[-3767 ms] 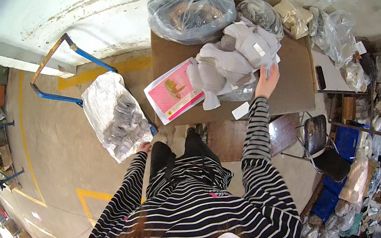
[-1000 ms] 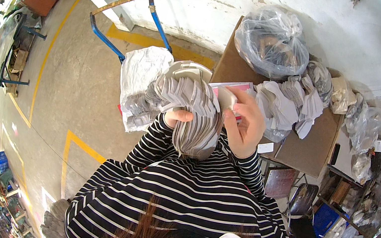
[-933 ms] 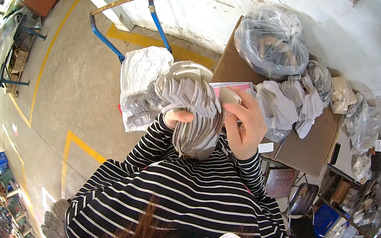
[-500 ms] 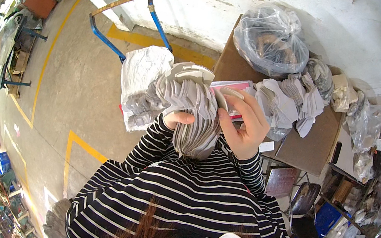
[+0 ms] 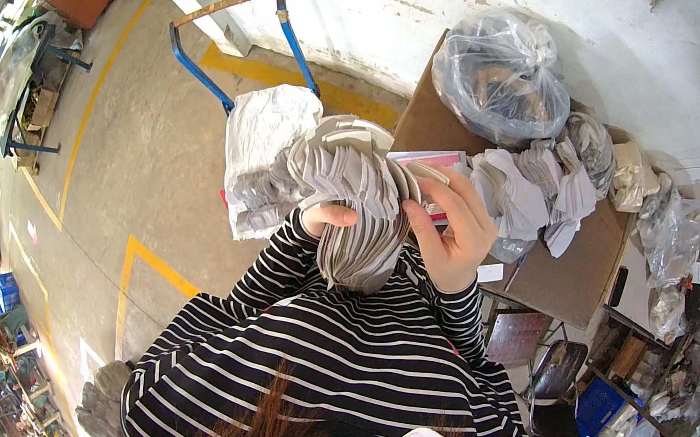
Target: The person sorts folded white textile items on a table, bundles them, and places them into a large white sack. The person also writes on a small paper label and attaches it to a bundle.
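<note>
A thick stack of thin grey-white curved pieces [image 5: 357, 234], shaped like shoe insoles, stands on edge in front of my chest. My left hand [image 5: 328, 218] is closed round its left side, with the thumb across the front and the other fingers hidden behind the pieces. At the stack's upper right, my right hand [image 5: 462, 242] has its thumb and fingers bent around the edges of a few pieces, which fan slightly apart from the others. Just beyond the stack, more such pieces lie beside a white sack [image 5: 269, 136].
On the brown table [image 5: 558, 276] to the right sit loose bundles of similar pieces [image 5: 508, 189] and a large clear plastic bag [image 5: 503, 77]. A blue-framed trolley handle [image 5: 198, 73] rises at the far left. A dark chair [image 5: 560, 374] stands at the lower right.
The whole view has shifted very slightly. Both hands keep their hold, and the pieces at the stack's right end are fanned a little differently under my right fingers.
</note>
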A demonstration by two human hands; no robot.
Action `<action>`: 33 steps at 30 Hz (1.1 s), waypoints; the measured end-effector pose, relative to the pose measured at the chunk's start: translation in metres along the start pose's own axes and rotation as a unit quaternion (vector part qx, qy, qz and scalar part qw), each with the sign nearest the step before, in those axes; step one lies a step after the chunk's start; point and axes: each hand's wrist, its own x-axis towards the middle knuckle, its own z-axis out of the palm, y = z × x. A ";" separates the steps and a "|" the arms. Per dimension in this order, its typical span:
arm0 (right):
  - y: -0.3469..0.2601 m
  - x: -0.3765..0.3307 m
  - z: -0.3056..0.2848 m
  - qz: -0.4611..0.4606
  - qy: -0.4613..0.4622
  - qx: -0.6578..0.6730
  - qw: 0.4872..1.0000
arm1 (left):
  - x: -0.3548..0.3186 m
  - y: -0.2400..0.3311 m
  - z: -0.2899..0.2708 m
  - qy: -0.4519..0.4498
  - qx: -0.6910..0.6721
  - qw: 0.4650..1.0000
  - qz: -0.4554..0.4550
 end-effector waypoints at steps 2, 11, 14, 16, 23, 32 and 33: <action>0.003 -0.002 0.002 0.034 0.031 0.043 0.998 | 0.002 -0.005 -0.009 0.001 0.027 1.000 0.011; 0.012 -0.001 -0.006 0.024 -0.024 -0.045 0.998 | 0.007 0.000 0.000 0.006 0.053 0.999 -0.008; 0.015 0.001 -0.006 -0.019 -0.019 -0.027 0.999 | 0.009 0.000 -0.001 0.009 0.055 0.998 0.000; 0.013 0.004 -0.006 -0.015 -0.024 -0.006 1.000 | 0.011 -0.002 -0.003 0.003 0.045 0.999 0.008; 0.016 0.006 -0.006 -0.008 -0.029 -0.033 0.999 | 0.013 0.003 -0.003 -0.018 0.044 0.999 -0.003; 0.013 0.007 -0.002 0.023 -0.014 -0.048 0.998 | 0.011 0.001 -0.006 0.000 0.024 1.000 -0.001; 0.014 0.007 -0.001 0.028 -0.012 -0.044 0.999 | 0.011 0.003 -0.005 0.004 0.031 1.000 -0.001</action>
